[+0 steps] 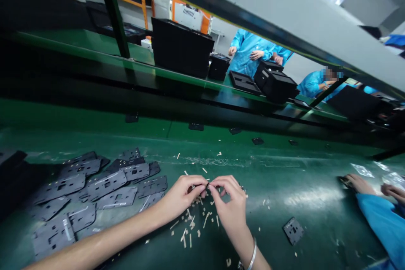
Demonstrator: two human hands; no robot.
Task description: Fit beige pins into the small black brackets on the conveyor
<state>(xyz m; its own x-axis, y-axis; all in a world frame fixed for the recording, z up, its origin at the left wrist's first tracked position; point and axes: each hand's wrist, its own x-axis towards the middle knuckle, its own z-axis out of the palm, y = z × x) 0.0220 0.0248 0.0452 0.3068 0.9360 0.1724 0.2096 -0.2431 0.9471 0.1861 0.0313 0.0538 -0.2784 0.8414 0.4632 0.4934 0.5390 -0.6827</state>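
My left hand (186, 194) and my right hand (230, 200) meet over the green bench, thumbs and fingertips pinched together. Something small and dark shows between the fingertips, but its kind is hidden by the fingers. Small beige strips and scraps (190, 221) lie scattered beneath and around both hands. To the left of my left hand spreads a loose, overlapping pile of dark grey flat plates (107, 185) with cut-outs. A single similar plate (293, 230) lies to the right of my right hand.
A co-worker's blue sleeve (379, 223) and hands reach in at the right, near clear plastic bags (362, 170). Several small black parts (196, 127) sit along the bench's far strip. Beyond a ledge stand black boxes (182, 48) and people in blue. A rail slants overhead.
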